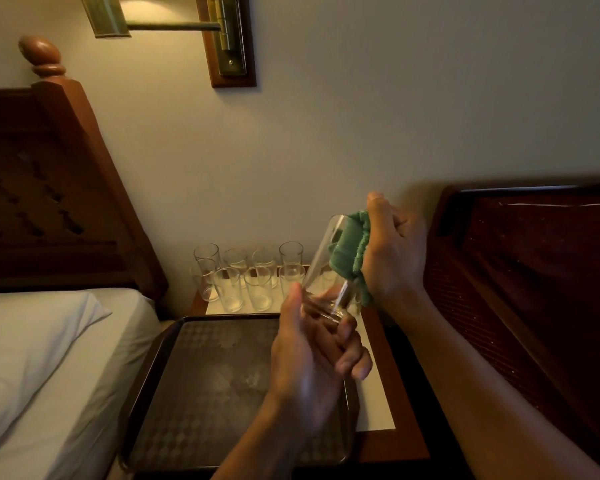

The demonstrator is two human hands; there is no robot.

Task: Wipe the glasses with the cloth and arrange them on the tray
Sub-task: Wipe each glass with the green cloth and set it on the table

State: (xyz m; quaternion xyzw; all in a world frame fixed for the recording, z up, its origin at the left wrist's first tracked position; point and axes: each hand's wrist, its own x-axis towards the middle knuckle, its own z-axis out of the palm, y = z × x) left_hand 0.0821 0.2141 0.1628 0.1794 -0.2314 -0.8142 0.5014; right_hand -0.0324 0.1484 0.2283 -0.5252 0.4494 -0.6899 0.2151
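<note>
One clear, straight-sided drinking glass is held tilted in the air above the far right corner of the dark patterned rectangular tray, mouth up and to the right. The left hand curls round its thick base, thumb on one side and fingers on the other. The right hand is closed on a bunched green terry cloth, pressing it at the mouth, seemingly partly inside the wall.

The glass looks light, rigid and breakable, and slick where bare skin meets it. The heavy base is the safest hold; the thin rim should take only gentle pressure. The cloth is soft and gives grip.

At least eight more clear tumblers stand upright, packed close together, at the back of the wooden nightstand, just beyond the tray's far edge. No glass stands on the tray, so there is plenty of room to set one down.

Room to move is tighter at the sides: a white-sheeted bed lies beside the tray on the left, a dark wooden panel is close by the right forearm, and the tray's raised rim must be cleared on lowering.
</note>
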